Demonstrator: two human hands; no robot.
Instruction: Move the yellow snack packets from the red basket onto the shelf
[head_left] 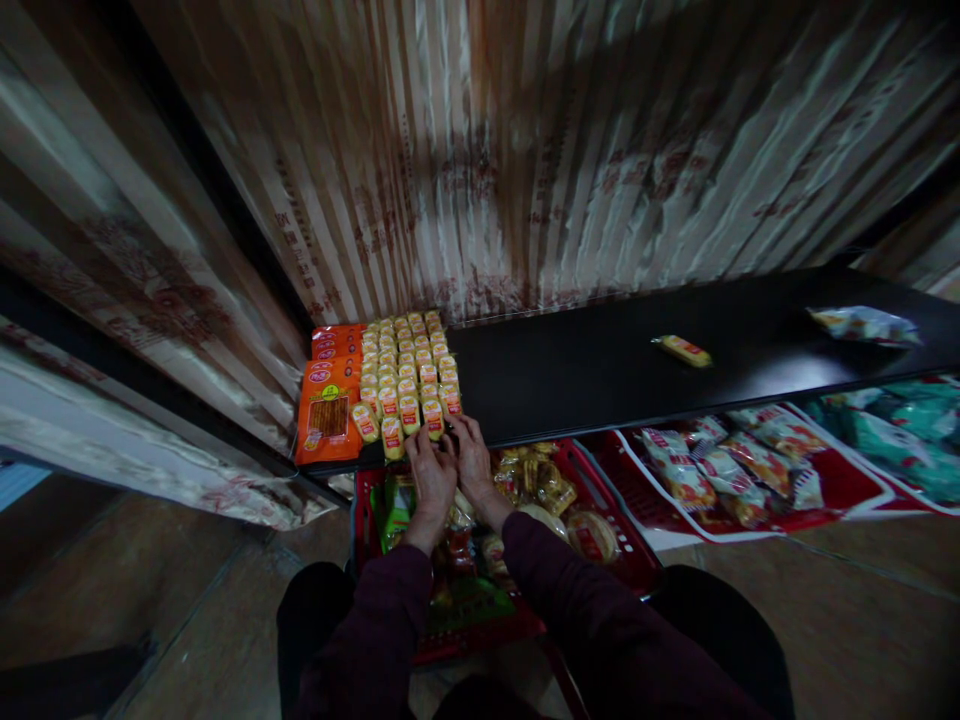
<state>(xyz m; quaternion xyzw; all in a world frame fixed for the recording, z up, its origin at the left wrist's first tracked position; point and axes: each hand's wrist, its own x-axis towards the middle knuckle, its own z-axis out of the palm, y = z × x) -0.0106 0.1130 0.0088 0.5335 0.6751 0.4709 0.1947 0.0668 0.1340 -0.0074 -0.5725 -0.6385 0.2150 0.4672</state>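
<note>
Rows of small yellow wrapped snack cakes (407, 385) stand packed together at the left end of a black shelf (555, 375). At the front edge of these rows, my left hand (433, 480) has its fingers closed at a yellow wrapped snack cake (433, 412). Close beside it, my right hand (472, 460) has bent fingers at the same front corner of the rows. Fingertips of both hands partly cover the packets there. Left of the rows lie orange snack packets (328, 410), laid flat one behind another.
Below the shelf edge, between my knees, a red basket (637, 570) holds mixed packaged foods. A single yellow packet (684, 350) and a white-blue bag (866, 326) lie farther right on the shelf. Other red baskets with bagged snacks (735, 465) stand below right. Pleated curtain (480, 150) hangs behind.
</note>
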